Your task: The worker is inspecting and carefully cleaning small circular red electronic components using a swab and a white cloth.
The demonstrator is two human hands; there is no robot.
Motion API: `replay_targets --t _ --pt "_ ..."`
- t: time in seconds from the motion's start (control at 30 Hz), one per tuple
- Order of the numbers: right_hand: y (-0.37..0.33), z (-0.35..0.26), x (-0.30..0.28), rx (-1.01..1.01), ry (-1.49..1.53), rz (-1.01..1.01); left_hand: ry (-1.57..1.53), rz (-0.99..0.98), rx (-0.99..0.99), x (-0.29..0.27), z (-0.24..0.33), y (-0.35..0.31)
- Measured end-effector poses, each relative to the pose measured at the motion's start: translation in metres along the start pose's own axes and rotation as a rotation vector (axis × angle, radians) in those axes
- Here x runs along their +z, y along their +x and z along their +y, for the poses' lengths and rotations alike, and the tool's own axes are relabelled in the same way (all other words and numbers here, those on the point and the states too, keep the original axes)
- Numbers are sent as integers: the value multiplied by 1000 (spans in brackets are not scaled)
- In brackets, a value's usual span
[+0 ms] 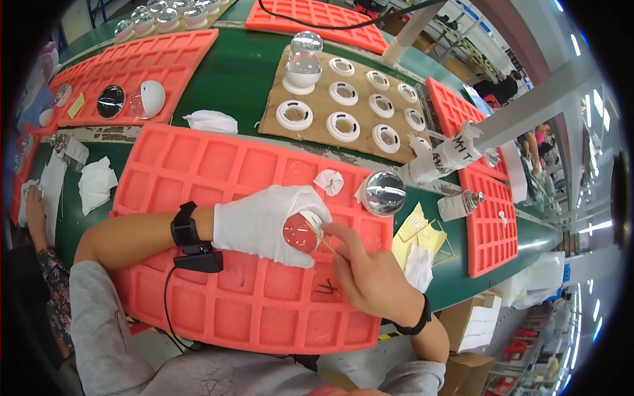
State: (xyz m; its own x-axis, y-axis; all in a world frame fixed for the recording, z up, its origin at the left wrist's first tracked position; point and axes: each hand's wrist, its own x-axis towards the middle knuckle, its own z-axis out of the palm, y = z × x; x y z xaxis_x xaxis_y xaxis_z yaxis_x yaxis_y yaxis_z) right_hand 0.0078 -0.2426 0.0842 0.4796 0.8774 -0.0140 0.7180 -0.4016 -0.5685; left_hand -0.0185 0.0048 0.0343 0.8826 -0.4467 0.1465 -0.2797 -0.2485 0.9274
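Observation:
My left hand [264,218], in a white glove, is closed round a clear dome [299,234] with a pale rim, through which the red below shows. My bare right hand [375,280] pinches a thin wooden stick [327,247] between thumb and fingers. The stick's far end meets the dome's edge beside my left fingers; its tip is too small to make out. Under both hands lies a red compartment tray [218,158]. A crumpled white cloth [329,181] and a shiny glass ball [384,193] rest at the tray's far right.
Beyond, a cardboard sheet [281,122] carries several white rings and clear globes [304,69]. More red trays [178,79] stand left and right. Yellow paper [419,231] and a metal-capped bottle [460,205] lie at right. A wrapped post [442,158] rises there. Another person's hand [34,204] is at far left.

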Motion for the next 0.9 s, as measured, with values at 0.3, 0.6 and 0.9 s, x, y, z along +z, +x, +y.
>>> replay_targets --t 0.3,0.6,0.9 --pt "-22 -8 27 47 -235 161 18 -3 52 2 -3 5" --pt "-20 -9 33 126 -164 171 -5 25 36 5 -2 4" --pt "-12 2 36 147 -4 42 35 22 41 4 -3 4"
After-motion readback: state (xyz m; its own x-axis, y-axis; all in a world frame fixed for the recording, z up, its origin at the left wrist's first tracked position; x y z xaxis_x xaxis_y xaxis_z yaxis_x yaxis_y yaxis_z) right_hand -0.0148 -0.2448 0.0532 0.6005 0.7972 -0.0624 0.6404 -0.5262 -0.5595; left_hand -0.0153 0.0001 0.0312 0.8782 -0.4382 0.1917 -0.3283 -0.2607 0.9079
